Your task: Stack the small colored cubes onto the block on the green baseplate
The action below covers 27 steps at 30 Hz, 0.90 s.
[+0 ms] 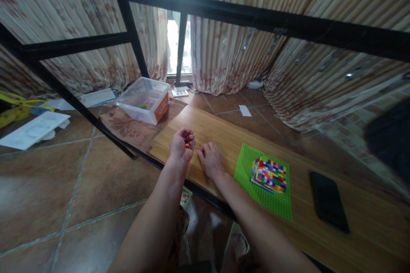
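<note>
My left hand (182, 145) is turned palm up over the wooden board, its fingers curled around several small toy bricks (188, 140) in red, orange and dark colours. Just to its right, my right hand (211, 161) rests on the wood, palm down, with bent fingers drawn together; whatever may be under the fingertips is hidden. A green baseplate (243, 170) lies to the right of my right hand. On it stands a low, layered block of many-coloured bricks (269, 174), touched by neither hand.
A black phone (329, 201) lies on the wooden tabletop (301, 187), right of the baseplate. Beyond the left end, a clear plastic tub (141, 102) with a few pieces sits on a brown mat (128, 130). Black metal bars (224, 6) cross ahead. White packaging (35, 128) lies on the floor.
</note>
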Each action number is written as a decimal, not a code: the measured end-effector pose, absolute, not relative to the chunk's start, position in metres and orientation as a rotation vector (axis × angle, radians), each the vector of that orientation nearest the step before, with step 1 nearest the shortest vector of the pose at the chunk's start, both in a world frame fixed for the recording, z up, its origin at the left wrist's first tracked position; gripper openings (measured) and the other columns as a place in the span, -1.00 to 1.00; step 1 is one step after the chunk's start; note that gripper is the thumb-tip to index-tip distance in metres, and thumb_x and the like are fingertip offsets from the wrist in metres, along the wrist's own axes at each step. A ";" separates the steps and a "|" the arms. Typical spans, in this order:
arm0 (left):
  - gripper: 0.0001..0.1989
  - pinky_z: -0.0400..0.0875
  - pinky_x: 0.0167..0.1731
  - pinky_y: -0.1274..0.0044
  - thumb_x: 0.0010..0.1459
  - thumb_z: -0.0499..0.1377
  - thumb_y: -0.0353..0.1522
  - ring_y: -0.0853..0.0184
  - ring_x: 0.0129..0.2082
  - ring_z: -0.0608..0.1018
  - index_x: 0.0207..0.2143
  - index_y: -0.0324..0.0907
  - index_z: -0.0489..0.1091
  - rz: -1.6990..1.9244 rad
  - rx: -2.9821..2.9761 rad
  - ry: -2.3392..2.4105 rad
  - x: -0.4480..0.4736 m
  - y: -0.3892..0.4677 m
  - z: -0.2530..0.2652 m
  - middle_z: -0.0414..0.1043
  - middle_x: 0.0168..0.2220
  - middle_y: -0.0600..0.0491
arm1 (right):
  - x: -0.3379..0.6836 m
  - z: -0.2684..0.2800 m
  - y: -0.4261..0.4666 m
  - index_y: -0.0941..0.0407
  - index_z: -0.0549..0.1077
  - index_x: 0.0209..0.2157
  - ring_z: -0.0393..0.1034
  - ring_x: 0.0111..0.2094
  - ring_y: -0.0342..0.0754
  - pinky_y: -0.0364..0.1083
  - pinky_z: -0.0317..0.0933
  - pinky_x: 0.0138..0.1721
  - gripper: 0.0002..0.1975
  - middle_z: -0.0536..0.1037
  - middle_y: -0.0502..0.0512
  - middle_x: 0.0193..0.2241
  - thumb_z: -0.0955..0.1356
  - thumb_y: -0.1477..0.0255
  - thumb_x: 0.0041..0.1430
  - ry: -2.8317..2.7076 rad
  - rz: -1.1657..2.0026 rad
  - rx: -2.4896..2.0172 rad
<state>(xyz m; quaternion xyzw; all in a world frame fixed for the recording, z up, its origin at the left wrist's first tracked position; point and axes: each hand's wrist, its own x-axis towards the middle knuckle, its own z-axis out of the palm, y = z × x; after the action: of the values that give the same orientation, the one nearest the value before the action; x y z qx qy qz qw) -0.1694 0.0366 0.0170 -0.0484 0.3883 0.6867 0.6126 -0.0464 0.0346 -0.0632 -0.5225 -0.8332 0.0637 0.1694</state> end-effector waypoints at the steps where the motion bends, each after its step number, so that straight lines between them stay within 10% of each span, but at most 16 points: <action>1: -0.80 0.07 -0.74 0.75 0.15 0.02 -0.49 0.57 -0.70 0.30 -0.54 -0.25 0.29 1.573 -0.111 0.909 -0.169 0.037 0.015 0.32 -0.61 0.10 | -0.048 -0.062 0.034 0.11 0.42 -0.28 0.33 -0.21 0.02 -0.08 0.16 -0.21 -0.78 0.47 0.14 -0.26 0.23 0.31 0.33 -2.395 0.130 -1.514; 27: -0.86 0.08 -0.69 0.73 0.00 0.05 -0.55 0.59 -0.71 0.27 -0.57 -0.25 0.30 1.471 -0.054 1.072 -0.156 0.043 -0.009 0.30 -0.65 0.13 | -0.038 -0.074 0.034 0.09 0.35 -0.41 0.28 -0.40 -0.07 -0.12 0.03 -0.42 -0.80 0.41 0.08 -0.38 0.22 0.41 0.31 -2.235 0.001 -1.354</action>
<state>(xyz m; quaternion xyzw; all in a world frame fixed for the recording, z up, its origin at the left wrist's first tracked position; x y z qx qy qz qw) -0.1563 0.0435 -0.0087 -0.0233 0.4650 0.6381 0.6132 -0.0383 0.0343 -0.0739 -0.5001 -0.8257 0.0002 0.2611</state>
